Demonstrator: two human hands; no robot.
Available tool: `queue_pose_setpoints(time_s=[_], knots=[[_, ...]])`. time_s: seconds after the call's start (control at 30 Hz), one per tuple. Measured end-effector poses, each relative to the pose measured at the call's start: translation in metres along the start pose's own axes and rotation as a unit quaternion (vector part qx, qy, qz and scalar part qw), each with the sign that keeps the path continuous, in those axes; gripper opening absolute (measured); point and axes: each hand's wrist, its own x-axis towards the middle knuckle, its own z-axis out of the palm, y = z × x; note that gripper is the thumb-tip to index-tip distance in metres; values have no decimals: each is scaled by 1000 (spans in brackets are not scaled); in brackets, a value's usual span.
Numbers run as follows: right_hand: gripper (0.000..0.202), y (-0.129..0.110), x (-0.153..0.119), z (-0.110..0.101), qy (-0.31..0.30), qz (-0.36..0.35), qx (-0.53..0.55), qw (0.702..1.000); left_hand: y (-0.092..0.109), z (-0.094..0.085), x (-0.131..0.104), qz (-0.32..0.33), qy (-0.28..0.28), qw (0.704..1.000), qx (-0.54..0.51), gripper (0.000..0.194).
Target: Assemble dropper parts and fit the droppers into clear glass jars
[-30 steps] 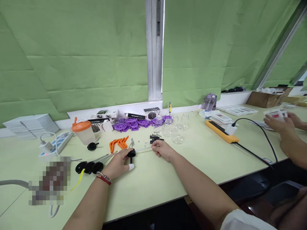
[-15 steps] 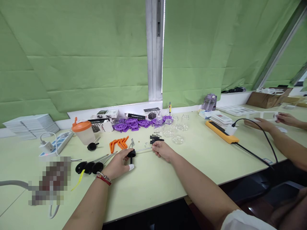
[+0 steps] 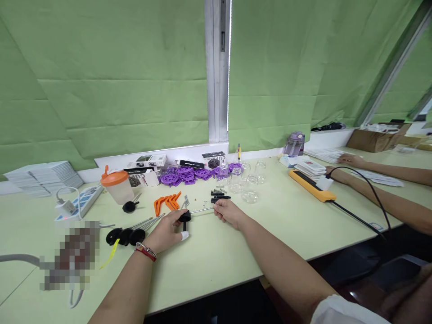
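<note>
My left hand grips a black round plastic part with a short stem, its thumb wrapped in white at the tip. From that part a thin metal rod runs right, and the fingers of my right hand pinch its far end. Left of my left hand lie several black round pieces with metal rods. Orange angled pieces are just behind it. Black plastic pieces and small springs lie beyond my right hand.
Clear glass jars and purple plastic parts stand toward the back. An orange-lidded cup is at left, near a white power strip. At right are a yellow power strip with a cable and a co-worker's arms.
My hands and the rod hold almost the same pose. At right, the co-worker's hands have moved left, from a white frame-like piece to the white papers and tray area.
</note>
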Motion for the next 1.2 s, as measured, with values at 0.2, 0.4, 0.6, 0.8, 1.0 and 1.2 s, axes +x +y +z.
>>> queue_pose_setpoints(time_s=[0.2, 0.4, 0.6, 0.8, 1.0, 1.2], knots=[[19, -1, -1, 2, 4, -5, -4, 1000, 0, 0, 0, -2, -4, 1000, 4, 65], [20, 0, 0, 2, 4, -8, -1, 1000, 2, 0, 0, -11, -15, 1000, 14, 65], [12, 1, 2, -2, -16, -15, 30, 999, -2, 1, -1, 2, -18, 1000, 6, 65], [7, 1, 0, -3, -20, -19, 24, 999, -4, 1, 0, 0, -22, 1000, 10, 65], [12, 3, 2, -3, -17, -13, 22, 1000, 0, 1, 1, 3, -19, 1000, 10, 65], [17, 1, 1, -1, -16, -11, 8, 1000, 0, 0, -1, -5, -19, 1000, 8, 65]])
